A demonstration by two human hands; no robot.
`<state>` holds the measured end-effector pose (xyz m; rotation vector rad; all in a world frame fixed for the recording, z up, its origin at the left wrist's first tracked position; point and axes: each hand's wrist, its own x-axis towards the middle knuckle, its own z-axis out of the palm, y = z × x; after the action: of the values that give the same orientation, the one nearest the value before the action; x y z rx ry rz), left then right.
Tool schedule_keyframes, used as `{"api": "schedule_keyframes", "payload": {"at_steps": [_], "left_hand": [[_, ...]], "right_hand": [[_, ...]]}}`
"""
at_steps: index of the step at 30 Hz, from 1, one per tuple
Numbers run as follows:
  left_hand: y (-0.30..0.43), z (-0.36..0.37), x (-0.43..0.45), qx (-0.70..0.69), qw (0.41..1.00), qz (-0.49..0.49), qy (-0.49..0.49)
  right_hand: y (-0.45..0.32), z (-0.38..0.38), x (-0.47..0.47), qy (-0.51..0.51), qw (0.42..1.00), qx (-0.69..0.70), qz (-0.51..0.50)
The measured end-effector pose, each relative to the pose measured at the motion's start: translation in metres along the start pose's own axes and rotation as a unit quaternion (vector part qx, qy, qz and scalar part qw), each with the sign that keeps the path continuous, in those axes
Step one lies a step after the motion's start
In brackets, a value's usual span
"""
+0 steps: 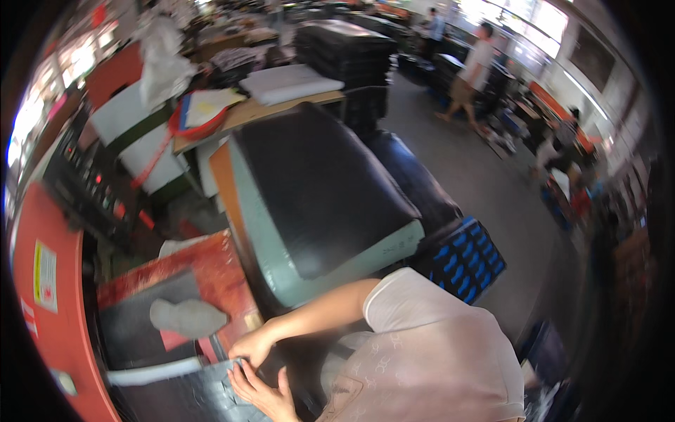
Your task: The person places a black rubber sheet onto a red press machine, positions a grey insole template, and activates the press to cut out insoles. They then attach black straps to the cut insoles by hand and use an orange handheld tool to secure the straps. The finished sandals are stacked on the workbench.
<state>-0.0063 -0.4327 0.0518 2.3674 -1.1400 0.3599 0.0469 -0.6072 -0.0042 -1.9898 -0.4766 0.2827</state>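
My right hand (254, 348) is curled at the corner of a dark grey sheet (184, 396) and appears to pinch it; its fingertips are partly hidden. Just below, my left hand (263, 391) has its thumb apart and fingers stretched toward that corner, fingertips close to the right hand. Creases or cut lines mark the sheet near my hands. A pale strip (153, 372) runs along its far edge. Beyond lies a grey sole-shaped piece (189, 318), partly over a dark panel (142, 311) on a worn red board (221, 269).
A red machine housing (45, 285) and a control panel (89, 190) border the left. A large stack of dark and pale green sheets (327, 190) stands beside my right arm. Behind it is a table (253, 113) with a red basket (203, 129). People (474, 68) are across the aisle.
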Motion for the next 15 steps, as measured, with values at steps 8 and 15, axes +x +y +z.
{"api": "schedule_keyframes", "payload": {"at_steps": [8, 15], "left_hand": [[0.002, 0.012, -0.004, 0.090, 0.991, 0.069, -0.067], [-0.023, 0.039, -0.026, -0.066, 0.996, -0.022, -0.054]], "right_hand": [[0.015, -0.001, -0.068, -0.086, 0.830, 0.537, 0.121], [-0.005, 0.056, -0.079, 0.105, 0.750, 0.647, 0.089]]}}
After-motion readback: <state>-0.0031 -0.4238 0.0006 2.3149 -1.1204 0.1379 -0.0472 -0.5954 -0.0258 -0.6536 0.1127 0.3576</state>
